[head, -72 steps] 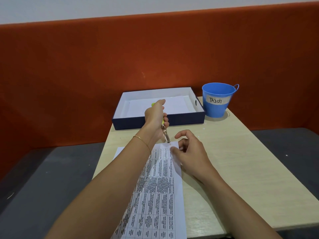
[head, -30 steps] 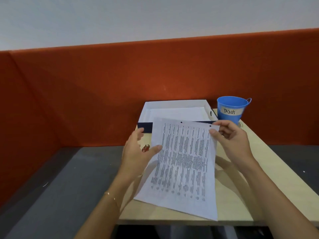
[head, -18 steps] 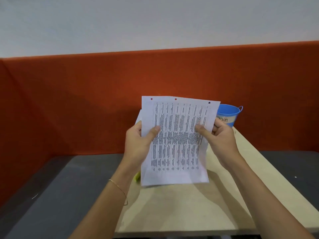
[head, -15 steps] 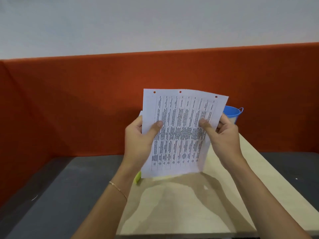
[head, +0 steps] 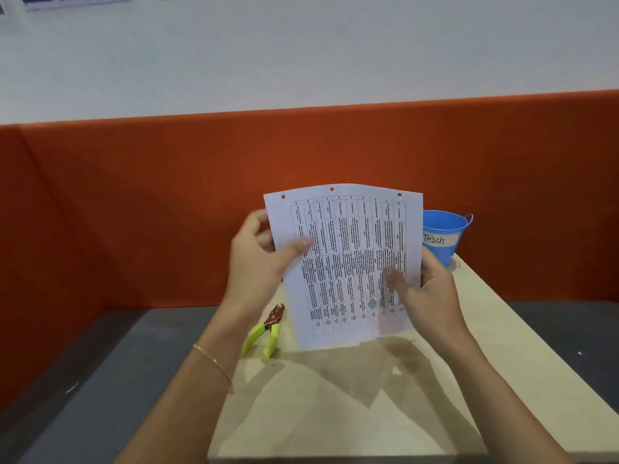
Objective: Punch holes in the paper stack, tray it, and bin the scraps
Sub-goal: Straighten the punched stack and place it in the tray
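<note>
Orange partition (head: 134, 212) backs a pale desk (head: 368, 413), above which both hands hold the paper stack (head: 348, 262) upright, three holes along its top edge. Left hand (head: 258, 259) pinches its left edge, right hand (head: 425, 289) its right edge. Left of the stack's lower corner a green-handled punch (head: 264, 331) lies on the desk; right of the stack stands the blue bucket (head: 442, 236) labelled "Trash".

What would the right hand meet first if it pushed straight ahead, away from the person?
Probably the blue trash bucket, standing just beyond the right hand and the paper stack it grips; depth is uncertain.
</note>
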